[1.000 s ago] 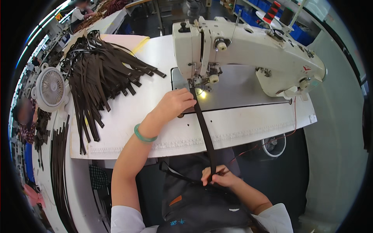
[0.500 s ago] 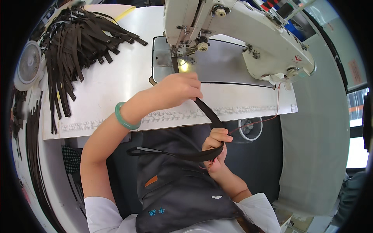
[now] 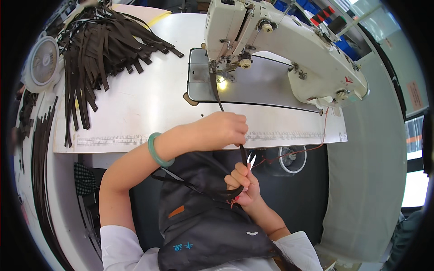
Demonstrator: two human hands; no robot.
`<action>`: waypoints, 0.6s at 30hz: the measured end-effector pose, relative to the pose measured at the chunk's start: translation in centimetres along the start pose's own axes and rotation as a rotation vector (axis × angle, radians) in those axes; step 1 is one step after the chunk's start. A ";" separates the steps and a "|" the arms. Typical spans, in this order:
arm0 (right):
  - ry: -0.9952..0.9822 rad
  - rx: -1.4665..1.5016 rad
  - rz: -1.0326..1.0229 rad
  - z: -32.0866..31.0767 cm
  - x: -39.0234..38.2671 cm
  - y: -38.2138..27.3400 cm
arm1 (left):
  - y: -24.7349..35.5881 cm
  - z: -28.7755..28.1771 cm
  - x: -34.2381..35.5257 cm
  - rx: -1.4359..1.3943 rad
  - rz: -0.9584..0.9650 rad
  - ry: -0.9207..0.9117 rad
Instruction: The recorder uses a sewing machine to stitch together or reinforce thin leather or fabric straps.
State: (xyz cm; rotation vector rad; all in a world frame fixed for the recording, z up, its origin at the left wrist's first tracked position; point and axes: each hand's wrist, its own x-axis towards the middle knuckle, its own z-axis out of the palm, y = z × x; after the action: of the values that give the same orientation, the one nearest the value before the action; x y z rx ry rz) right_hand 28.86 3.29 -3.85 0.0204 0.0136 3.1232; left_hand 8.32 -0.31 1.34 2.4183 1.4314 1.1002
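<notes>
A dark brown fabric strap [image 3: 214, 86] runs from the sewing machine [image 3: 253, 27]'s needle area toward me. My left hand [image 3: 226, 130], with a green bangle [image 3: 156, 150] on its wrist, is closed around the strap just above the table's front edge. Lower down, my right hand [image 3: 243, 183] is closed on the same strap near my apron. Two pointed silver blades of thread snips [image 3: 251, 161] stick up out of this hand; their handles are hidden in the palm. The strap's remaining length hangs in a loop leftward, in front of the apron.
A heap of similar dark straps [image 3: 104, 49] lies at the table's left. Beside it stands a round white fan-like device [image 3: 41, 65]. Long strips [image 3: 41, 158] hang along the left side. A white-rimmed bin [image 3: 293, 166] sits below the table, and a reddish thread [image 3: 312, 147] trails near it.
Both hands have come nearer to me or lower, and the strap between machine and left hand is longer. The snips' blades now show above my right hand. The whole view has shifted slightly.
</notes>
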 end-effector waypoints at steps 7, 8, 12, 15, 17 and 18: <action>0.129 -0.749 0.078 -0.1 -0.6 0.5 | 2.9 -0.4 -2.7 0.641 0.362 0.041; 0.148 -0.999 0.077 -0.2 -0.6 0.7 | 3.4 -0.5 -3.0 0.642 0.360 0.037; 0.390 -1.144 -0.136 -1.5 -1.1 0.8 | 5.5 0.1 -4.0 0.653 0.477 0.121; 0.475 -0.998 -0.206 2.0 3.0 -0.6 | 7.4 0.6 -4.2 0.662 0.570 0.095; 0.510 -0.926 -0.081 5.0 5.9 -1.6 | 8.5 0.7 -4.1 0.675 0.612 0.127; 0.518 -0.840 -0.028 5.4 7.4 -2.3 | 8.9 0.6 -4.0 0.698 0.636 0.130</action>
State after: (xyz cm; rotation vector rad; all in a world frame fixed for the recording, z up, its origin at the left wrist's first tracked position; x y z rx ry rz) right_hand 21.58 5.80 1.64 -0.7638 -1.2285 2.7369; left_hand 13.95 -8.22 2.74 3.5305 1.2483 0.9643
